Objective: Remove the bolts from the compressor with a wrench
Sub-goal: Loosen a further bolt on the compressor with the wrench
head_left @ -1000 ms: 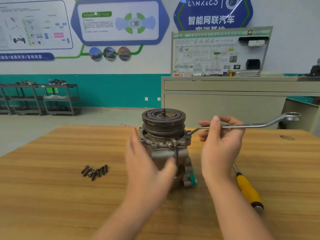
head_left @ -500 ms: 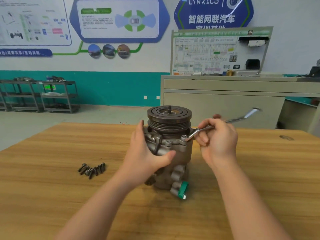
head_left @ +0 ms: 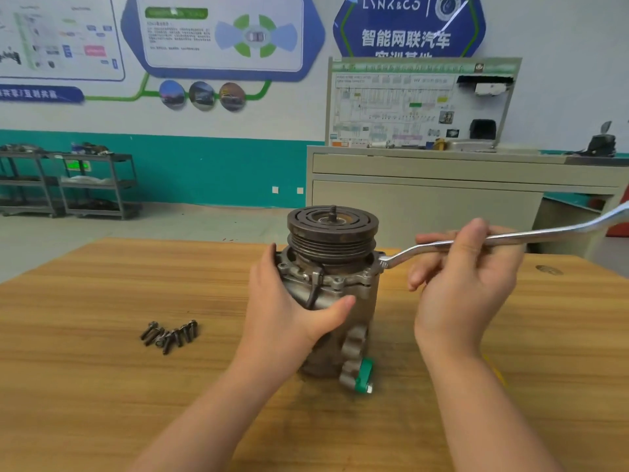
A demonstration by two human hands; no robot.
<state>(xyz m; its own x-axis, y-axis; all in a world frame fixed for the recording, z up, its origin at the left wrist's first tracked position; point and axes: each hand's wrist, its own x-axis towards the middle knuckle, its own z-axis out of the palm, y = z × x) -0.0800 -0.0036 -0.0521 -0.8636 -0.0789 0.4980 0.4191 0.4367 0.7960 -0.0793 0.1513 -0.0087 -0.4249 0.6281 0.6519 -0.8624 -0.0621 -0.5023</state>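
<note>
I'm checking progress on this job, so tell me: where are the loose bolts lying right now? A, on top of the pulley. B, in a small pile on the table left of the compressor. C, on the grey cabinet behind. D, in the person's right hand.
B: the loose bolts lie in a small pile on the table, left of the compressor.

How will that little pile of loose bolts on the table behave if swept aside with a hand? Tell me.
The bolts look like small steel pieces, so probably stiff and heavy for their size. They lie loose on the smooth wooden table, so a push would likely scatter them. Their round shanks suggest some may roll, likely curving around their wider heads.
</note>
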